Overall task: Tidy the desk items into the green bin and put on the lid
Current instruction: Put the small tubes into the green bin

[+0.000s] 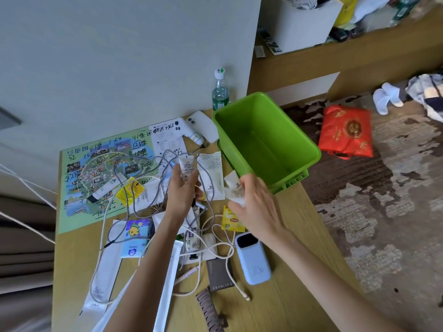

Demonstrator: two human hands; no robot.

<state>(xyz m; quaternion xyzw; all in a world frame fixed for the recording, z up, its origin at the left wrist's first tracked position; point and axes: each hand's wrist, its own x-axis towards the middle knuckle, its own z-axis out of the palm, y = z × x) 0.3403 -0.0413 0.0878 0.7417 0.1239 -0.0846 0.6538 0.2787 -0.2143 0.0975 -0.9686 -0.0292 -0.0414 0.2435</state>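
1. Left hand (181, 188) is up over the middle of the desk (282, 295), fingers closed round a small white tube (186, 167). The tube stands nearly upright, long axis running away from the wearer.
2. Right hand (254, 202) is just beside the bin (266, 140), fingers curled on some pale sachets (233, 185); how many, I cannot tell.
3. The bin sits at the desk's far right corner, open, nothing visible inside. It lies right and beyond both hands, and the right hand is nearer, almost at its near wall.
4. My read: the right hand's load goes in first with a short reach; the left must cross over the cables.
5. The count: one bin, no lid in view. One held tube, one larger tube (107, 186) lying slantwise on the map (79, 173).
6. One blue power bank (253, 258), one yellow tea bag (231, 220), two white phones (200, 127) by the bottle (220, 92), at least two cables (215, 238) tangled across everything.
7. Hardly begun, I would say; nearly all of it lies on the desk.
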